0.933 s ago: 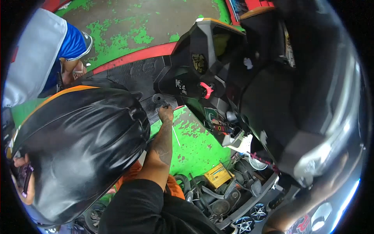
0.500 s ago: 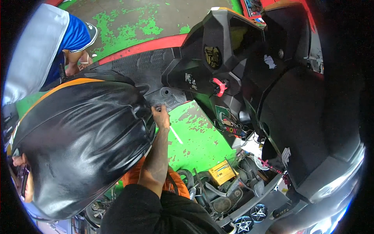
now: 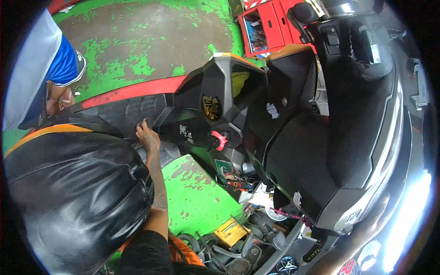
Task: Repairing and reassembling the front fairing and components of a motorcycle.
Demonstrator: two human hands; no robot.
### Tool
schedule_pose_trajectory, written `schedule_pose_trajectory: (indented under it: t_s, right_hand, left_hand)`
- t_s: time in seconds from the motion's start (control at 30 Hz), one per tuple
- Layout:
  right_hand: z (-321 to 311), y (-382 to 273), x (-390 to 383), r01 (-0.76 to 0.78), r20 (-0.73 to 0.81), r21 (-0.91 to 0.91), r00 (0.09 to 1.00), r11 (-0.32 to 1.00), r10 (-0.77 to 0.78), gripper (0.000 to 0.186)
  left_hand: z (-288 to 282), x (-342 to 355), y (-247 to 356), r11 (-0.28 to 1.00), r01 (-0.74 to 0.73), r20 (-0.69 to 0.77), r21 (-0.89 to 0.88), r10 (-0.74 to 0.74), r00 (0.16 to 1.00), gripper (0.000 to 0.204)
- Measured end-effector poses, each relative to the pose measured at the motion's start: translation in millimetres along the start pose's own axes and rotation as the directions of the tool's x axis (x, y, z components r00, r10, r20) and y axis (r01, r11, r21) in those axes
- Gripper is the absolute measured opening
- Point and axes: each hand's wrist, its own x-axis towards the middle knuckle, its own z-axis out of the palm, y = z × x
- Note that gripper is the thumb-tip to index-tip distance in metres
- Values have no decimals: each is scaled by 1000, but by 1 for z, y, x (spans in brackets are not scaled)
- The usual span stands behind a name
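Observation:
My left hand (image 3: 148,136) reaches past a black leather seat (image 3: 75,188) onto the scooter's ridged footboard (image 3: 128,112), fingers closed at a small dark spot; what they hold, if anything, is hidden. Right of it, a red key surround (image 3: 220,140) sits in the black inner panel (image 3: 256,123), near a yellow-and-black round emblem (image 3: 211,108). At the lower right my right hand (image 3: 376,213) lies along the outer edge of the dark bodywork (image 3: 353,201); its fingertips are unclear. Behind that, a bright glare shows at the rim of the picture.
A co-worker in blue shorts (image 3: 64,68) stands at upper left. A red tool cabinet (image 3: 266,25) is at the top, by the handlebar (image 3: 321,11). Below, on a green patched floor (image 3: 192,192), lie a yellow box (image 3: 229,231) and jumbled black parts (image 3: 247,254).
The view has shifted, bringing the red cabinet and handlebar further into sight. My left hand has moved leftward and up, closer to the ridged part of the footboard.

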Motion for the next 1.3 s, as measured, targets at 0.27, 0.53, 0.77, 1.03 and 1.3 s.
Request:
schedule_pose_trajectory:
  t_s: [0.27,0.53,0.77,1.03,1.3]
  right_hand:
    - [0,-3,1,-155,29,77,988,985,153,51]
    - [-3,-16,26,-158,102,366,986,917,130,40]
    - [-5,0,21,-92,80,333,994,939,69,36]
    - [-72,4,-38,88,-93,390,994,916,-56,43]
    - [-95,87,-200,43,-165,661,982,750,89,15]
  left_hand:
    - [-33,-50,25,981,-83,-17,-176,81,997,47]
    - [-189,-189,172,504,-470,-119,-725,581,805,33]
    - [-313,-201,288,153,-725,-373,-671,776,509,30]
    - [-376,-197,390,156,-916,-195,-369,951,240,29]
    - [-377,-245,477,380,-897,125,-228,925,360,48]
